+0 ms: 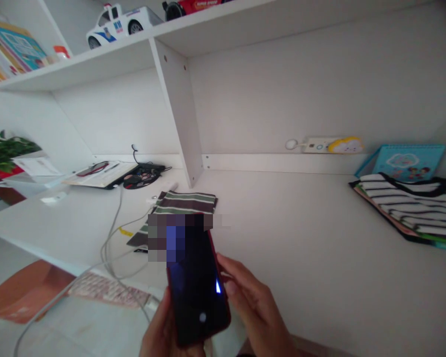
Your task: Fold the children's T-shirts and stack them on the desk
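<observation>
A smartphone (196,292) with a dark screen and a red edge is tilted upright in front of me, over the front of the white desk (301,258). My left hand (161,329) is wrapped round its lower left side and bottom, its fingers partly hidden behind the phone. On the phone's right edge, the fingers of my right hand (256,307) are closed with thumb and forefinger against the side. Behind the phone lies a folded striped cloth (189,202) in green, brown and white; blurred blocks cover part of it and the phone's top.
Pale cables (111,248) hang over the desk's left front edge. An open book (96,173) and a dark coiled cord (143,176) lie at the back left. A striped shirt (412,203) and a blue desk calendar (409,161) are on the right. An orange chair (33,292) stands below.
</observation>
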The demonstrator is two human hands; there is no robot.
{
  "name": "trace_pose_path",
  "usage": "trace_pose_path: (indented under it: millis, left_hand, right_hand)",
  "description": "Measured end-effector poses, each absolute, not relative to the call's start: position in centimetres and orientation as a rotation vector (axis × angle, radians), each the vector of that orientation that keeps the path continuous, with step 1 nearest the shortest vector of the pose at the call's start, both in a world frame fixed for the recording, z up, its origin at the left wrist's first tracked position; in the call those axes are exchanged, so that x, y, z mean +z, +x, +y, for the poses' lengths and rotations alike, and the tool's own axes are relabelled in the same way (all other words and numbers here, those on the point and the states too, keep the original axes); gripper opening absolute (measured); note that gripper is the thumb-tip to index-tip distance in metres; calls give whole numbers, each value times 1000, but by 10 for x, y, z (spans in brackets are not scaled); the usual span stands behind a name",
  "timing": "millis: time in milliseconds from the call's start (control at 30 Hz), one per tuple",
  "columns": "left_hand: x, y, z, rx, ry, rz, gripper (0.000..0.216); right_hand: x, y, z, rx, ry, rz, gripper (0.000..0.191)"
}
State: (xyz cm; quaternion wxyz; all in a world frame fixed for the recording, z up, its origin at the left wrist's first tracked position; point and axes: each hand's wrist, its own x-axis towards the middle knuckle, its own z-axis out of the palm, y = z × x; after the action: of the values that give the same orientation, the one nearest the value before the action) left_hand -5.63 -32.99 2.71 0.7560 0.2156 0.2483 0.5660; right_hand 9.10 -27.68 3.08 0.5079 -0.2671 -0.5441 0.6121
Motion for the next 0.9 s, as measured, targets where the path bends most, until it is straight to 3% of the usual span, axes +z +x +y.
trace_pose_path:
  millis: [267,400,567,700,833,900]
  left_hand:
    - [41,-35,-282,1274,548,528,38]
    - [32,-28,-281,1303,526,557,44]
    - [18,-21,-285,1345,575,596,64]
    - [15,-21,-289,1312,621,700,82]
    - [14,-23,-290,1278,639,703,86]
    - [13,-24,-291,1266,643,706,84]
  right_hand:
    - [39,110,-251,1095,-791,-1387,32]
    - [40,113,-245,1349,-701,-1272,32]
    - [43,112,-244,1719,-466,-1181,54]
    - [41,108,-246,1740,-515,-1216,58]
    - [40,103,-244,1623,-702,-1162,30]
    - [41,102,-241,1586,-737,-1118,27]
